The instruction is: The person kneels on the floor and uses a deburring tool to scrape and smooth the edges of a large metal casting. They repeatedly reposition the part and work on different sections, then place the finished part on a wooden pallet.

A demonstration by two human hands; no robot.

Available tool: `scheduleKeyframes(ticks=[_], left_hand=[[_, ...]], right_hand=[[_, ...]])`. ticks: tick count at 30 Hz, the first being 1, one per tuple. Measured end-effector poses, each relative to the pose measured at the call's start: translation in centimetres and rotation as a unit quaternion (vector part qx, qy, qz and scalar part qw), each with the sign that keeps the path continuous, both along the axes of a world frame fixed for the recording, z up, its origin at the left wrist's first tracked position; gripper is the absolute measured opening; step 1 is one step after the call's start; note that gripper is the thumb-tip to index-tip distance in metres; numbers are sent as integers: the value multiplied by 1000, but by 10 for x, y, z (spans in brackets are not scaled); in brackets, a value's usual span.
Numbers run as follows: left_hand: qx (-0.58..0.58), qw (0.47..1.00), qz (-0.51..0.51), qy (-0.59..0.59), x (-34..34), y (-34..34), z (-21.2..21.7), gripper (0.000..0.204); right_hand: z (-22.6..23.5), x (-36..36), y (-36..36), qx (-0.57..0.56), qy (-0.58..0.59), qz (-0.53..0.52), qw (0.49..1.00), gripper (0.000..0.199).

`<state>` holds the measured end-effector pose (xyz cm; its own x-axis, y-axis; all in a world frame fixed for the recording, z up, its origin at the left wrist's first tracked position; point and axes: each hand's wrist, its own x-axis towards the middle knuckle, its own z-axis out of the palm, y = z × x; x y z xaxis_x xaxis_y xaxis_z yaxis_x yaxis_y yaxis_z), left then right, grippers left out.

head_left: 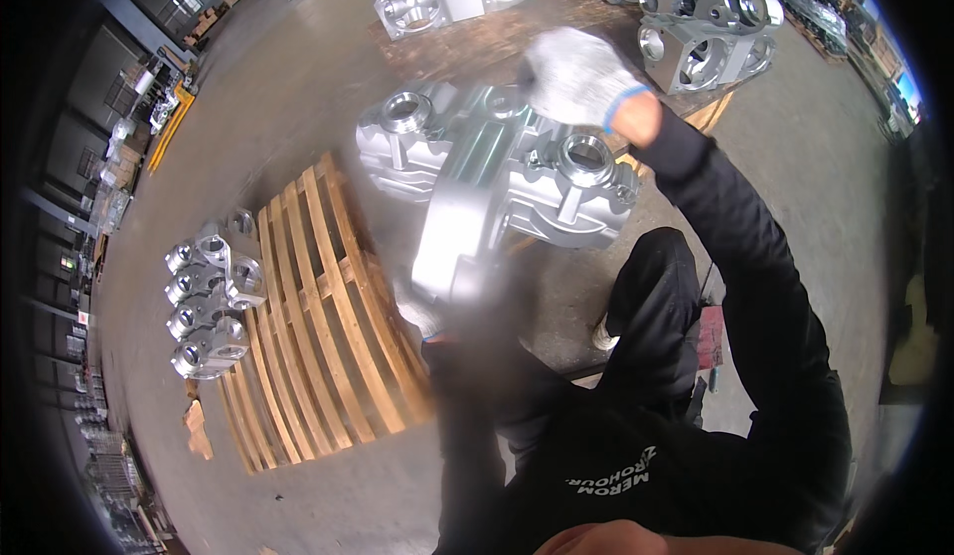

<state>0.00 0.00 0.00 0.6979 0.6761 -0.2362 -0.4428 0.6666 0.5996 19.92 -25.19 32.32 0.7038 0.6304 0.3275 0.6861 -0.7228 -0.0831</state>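
Note:
A large silvery metal casting, with round bored openings on both sides and a smooth central neck, is in front of me, tilted. My right hand, in a white knit glove with a blue cuff, is closed at its far edge, fingers curled down and slightly blurred. At the near end of the neck, my left hand, also gloved, grips the casting from its left side. Most of the left fingers are hidden behind the metal, and the area around that wrist is blurred.
Beyond the casting, more silvery castings stand on a brown board over a wooden pallet. A slatted wooden pallet lies at the left, with several smaller castings along its left edge. My legs are close below the casting.

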Motion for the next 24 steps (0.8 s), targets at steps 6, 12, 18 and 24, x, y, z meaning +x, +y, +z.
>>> scheduleKeyframes(ticks=[6,12,18,24], left_hand=[[11,999,42,-1,0,2,11,34],[-62,985,39,153,-3,-25,45,34],[17,998,55,-4,4,-3,15,34],[-21,996,70,46,-2,-30,46,35]], right_hand=[[-37,9,-3,97,-74,12,992,18],[-50,-16,-6,108,-96,-16,989,19],[-52,-21,-32,161,-102,39,981,23],[-45,-8,-38,128,-131,-9,983,23]])
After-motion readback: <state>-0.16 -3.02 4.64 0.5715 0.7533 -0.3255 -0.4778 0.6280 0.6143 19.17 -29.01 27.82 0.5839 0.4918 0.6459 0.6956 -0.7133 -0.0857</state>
